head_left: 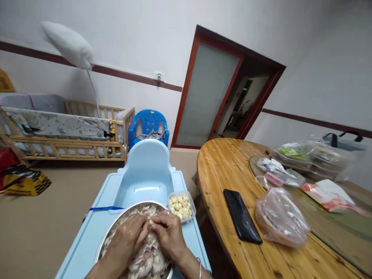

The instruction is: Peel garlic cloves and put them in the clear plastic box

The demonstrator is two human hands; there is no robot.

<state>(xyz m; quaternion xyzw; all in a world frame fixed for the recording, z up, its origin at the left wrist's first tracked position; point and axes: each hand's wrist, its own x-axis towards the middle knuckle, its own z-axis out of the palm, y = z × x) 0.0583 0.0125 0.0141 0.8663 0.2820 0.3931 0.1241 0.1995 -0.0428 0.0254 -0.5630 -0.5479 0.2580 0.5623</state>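
Note:
My left hand and my right hand meet over a metal bowl full of papery garlic skins. Both hands pinch a single pale garlic clove between their fingertips, fingers closed. A ring shows on a right finger and a bangle on the right wrist. Just beyond the right hand stands a small clear plastic tub holding several peeled cloves. Bowl and tub rest on the tray of a light blue baby high chair.
A round wooden table stands at right with a black phone, plastic bags and covered dishes. Behind the high chair are a blue plastic chair, a wooden crib and an open doorway.

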